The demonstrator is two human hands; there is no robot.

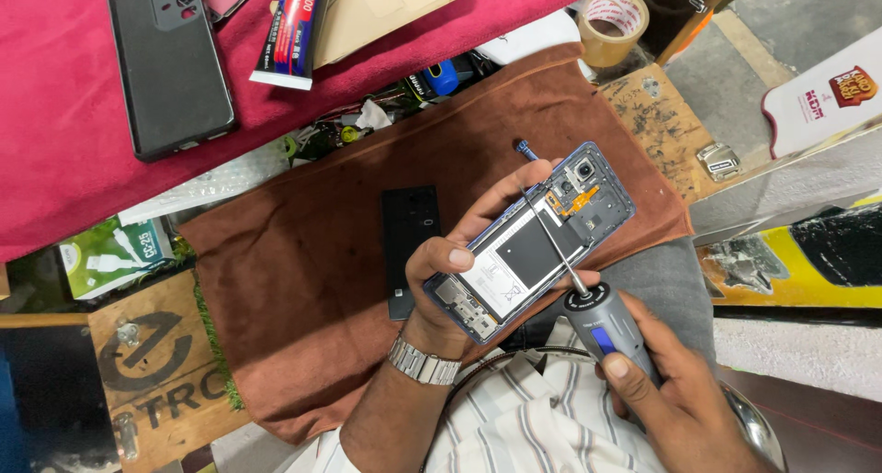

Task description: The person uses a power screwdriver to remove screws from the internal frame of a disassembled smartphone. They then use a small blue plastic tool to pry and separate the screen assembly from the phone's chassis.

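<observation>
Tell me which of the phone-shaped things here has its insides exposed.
The blue phone held in the left hand, with its battery and circuit boards showing. The black phone case on the red cloth and the black panel on the brown cloth show only plain surfaces.

The opened phone (533, 243) sits in the left hand (450, 262), above the cloth (303, 280) spread over the desk (661, 124). The screwdriver (602, 321), held in the right hand (680, 399), lies across the phone from its near right side, tip toward the far end. A flat back panel (409, 243) lies on the cloth just left of the left hand. Behind, a phone case (170, 64) and a glue tube (296, 32) rest on a second cloth (55, 161). A tape roll (614, 23) lies far right.
</observation>
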